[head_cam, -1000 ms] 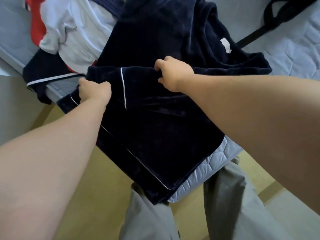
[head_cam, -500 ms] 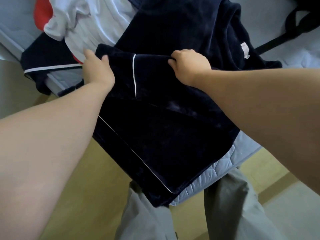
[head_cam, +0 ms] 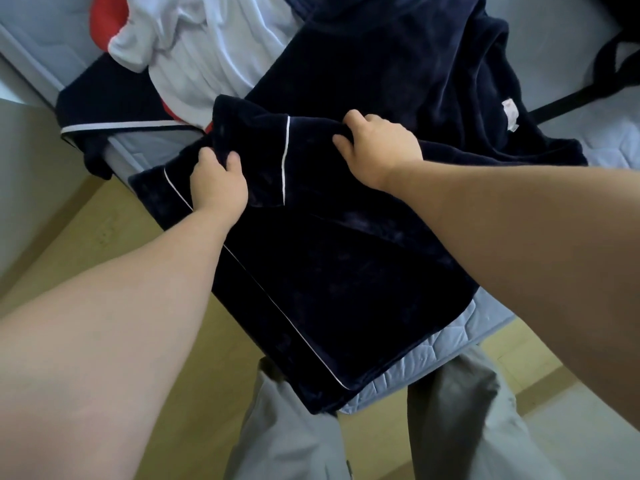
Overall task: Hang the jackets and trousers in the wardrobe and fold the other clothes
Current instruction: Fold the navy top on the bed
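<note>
Head: navy garment (head_cam: 346,278), long axis diagonal

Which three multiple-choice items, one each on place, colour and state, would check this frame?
1. Where is the white garment? A. On the floor. B. On the bed, beyond the left hand. C. On a hanger.
2. What colour is the piping on the navy garment? A. Red. B. Yellow. C. White.
3. What is the right hand doing? A. Gripping a navy fold. B. Hanging idle. C. Lying flat.
B: it lies on the bed; C: the stripes are white; A: fingers curl into fabric.
</note>
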Demonstrator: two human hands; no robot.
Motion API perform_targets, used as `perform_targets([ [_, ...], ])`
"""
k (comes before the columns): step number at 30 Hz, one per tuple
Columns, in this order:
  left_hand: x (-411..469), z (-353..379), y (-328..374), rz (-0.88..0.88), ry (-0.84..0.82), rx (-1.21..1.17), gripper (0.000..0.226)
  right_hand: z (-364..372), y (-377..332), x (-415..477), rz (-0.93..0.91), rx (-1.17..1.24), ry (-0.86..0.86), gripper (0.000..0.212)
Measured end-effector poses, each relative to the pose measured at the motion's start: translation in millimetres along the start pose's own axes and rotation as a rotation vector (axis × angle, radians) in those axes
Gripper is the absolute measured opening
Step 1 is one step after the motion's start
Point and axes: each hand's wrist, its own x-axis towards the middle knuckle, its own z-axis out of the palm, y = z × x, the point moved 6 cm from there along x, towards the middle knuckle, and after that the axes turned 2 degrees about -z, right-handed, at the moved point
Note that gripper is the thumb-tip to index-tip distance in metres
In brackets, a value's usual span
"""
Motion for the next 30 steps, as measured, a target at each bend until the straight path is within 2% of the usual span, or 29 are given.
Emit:
perform_targets([
  [5,-10.3,-6.9,-19.3,0.049,0.074,0.055,0.033,7.4,-17.1,-1.2,-0.037,-0.027,-0.052,0.041],
  [9,-1.7,-2.4,-18.9,-0.060,0.025,0.067,0.043,9.2,-19.7,0.2,-0.003,-0.016,-0.073,0.044],
  [11,-5.0,-7.7,-7.5,-0.067,0.108,0.133,0.047,3.1,-17.6,-1.2,0.010,-0.011,-0.033,0.046],
  [14,-23.4,-19.6,28.9,0.138,0.297,0.321,0.054,-15.1,-11.6,-8.2,0.072,0.031,0.064,0.046],
  [16,-38.7,-19.1,61.8,0.292,0.312,0.342,0.054,-31.7,0.0,-11.8,0.167,0.088,0.099,0.041],
  [20,-57.0,-12.9,153.6,0.570,0.230,0.287,0.043,-77.4,40.7,1.2,0.395,0.302,0.222,0.025],
  [24,-60.2,20.1,241.3,0.869,-0.014,0.237,0.020,-114.5,93.9,44.4,0.600,0.625,0.380,0.034],
  [27,-65.3,50.5,274.1,0.902,-0.156,0.244,0.020,-130.2,132.6,69.9,0.706,0.784,0.431,0.041],
  [30,-59.3,68.7,278.9,0.784,-0.179,0.244,0.030,-128.1,153.0,93.3,0.693,1.018,0.360,0.053],
])
